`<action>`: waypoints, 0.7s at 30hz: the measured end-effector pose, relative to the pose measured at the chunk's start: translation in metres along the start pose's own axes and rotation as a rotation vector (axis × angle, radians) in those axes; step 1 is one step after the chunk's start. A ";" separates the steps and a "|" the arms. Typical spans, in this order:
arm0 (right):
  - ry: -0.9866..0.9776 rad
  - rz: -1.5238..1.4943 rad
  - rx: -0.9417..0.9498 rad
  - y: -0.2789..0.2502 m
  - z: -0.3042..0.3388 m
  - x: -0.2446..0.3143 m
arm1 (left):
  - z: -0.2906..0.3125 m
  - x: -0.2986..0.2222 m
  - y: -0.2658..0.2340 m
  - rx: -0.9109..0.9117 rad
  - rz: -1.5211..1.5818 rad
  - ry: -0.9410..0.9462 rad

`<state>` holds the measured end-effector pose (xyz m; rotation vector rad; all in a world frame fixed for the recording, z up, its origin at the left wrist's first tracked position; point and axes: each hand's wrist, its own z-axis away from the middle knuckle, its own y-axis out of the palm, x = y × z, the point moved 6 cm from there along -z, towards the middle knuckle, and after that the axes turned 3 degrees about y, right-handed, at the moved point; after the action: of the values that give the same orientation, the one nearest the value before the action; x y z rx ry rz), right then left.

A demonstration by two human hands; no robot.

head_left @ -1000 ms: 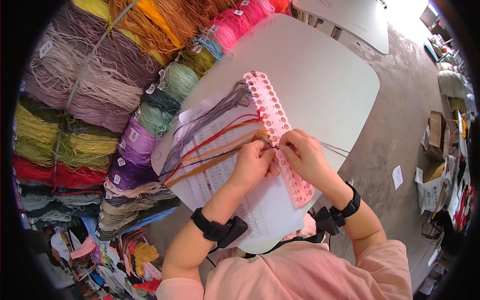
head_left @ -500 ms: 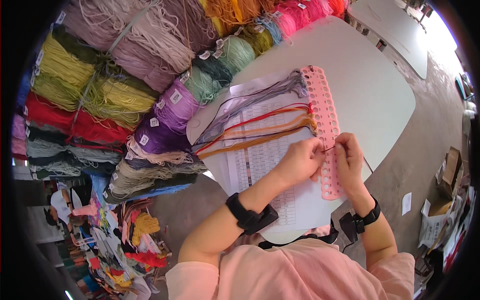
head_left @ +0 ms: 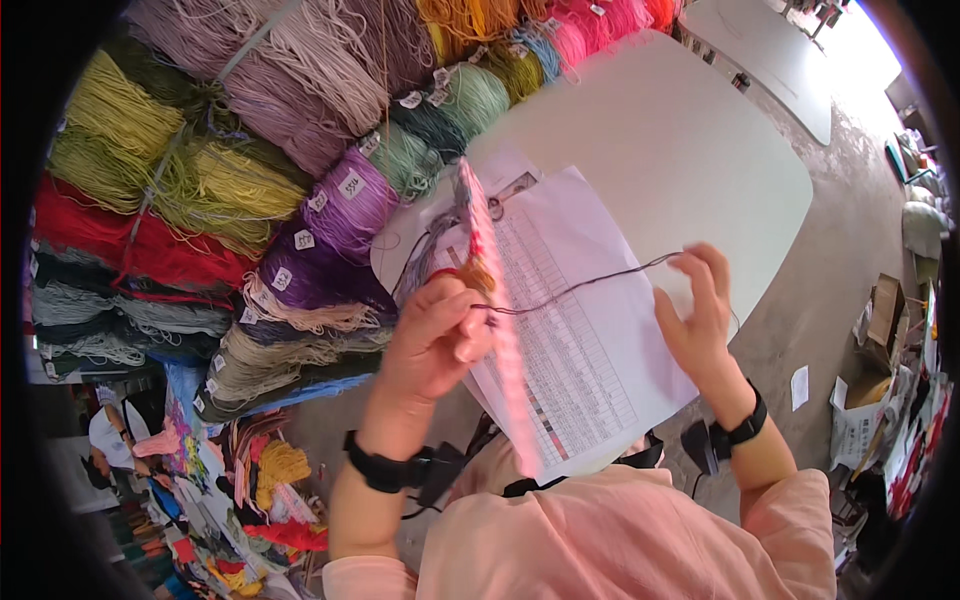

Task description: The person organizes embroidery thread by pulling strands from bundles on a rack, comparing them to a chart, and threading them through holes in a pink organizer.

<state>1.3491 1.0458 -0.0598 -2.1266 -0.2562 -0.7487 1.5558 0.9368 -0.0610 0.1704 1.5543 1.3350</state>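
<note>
While skeins of yarn [head_left: 300, 180] fill the upper left of the frame, a white tabletop [head_left: 680, 150] is seen at upper right. At centre, a pink card [head_left: 500, 300] is gripped by the left hand [head_left: 435, 335]; a dark thread [head_left: 590, 283] is pinched by the right hand [head_left: 700, 310].

Left hand [head_left: 432, 335] curled in a grip, right hand [head_left: 698, 312] raised, fingers pinched.

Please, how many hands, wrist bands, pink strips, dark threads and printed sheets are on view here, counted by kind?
Hands: 2, left hand and right hand
Black wrist bands: 2, and
Pink holed strip: 1
Dark thread: 1
Printed sheet: 1
Total: 7
</note>
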 end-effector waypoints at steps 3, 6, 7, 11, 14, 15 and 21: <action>0.110 -0.296 0.245 0.002 0.016 0.017 | -0.002 0.021 0.012 0.180 0.475 -0.090; 0.113 -0.461 0.330 0.017 0.007 0.049 | -0.006 0.038 0.026 0.227 0.444 -0.109; 0.046 -0.469 0.279 0.018 0.000 0.060 | -0.005 0.043 0.019 0.231 0.446 -0.132; -0.095 -0.424 0.709 0.056 0.008 0.070 | 0.013 0.054 -0.014 0.007 0.350 -0.127; -0.132 -0.310 0.704 0.072 0.023 0.079 | 0.044 0.058 -0.052 -0.212 0.201 -0.135; -0.149 -0.306 0.643 0.074 0.025 0.086 | 0.049 0.056 -0.047 -0.127 0.236 -0.101; -0.215 0.037 0.747 0.108 0.040 0.098 | 0.076 0.044 -0.059 -0.413 -0.032 -0.057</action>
<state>1.4903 1.0020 -0.0912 -1.4848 -0.5190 -0.3192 1.6211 0.9935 -0.1217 -0.0735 1.1991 1.5791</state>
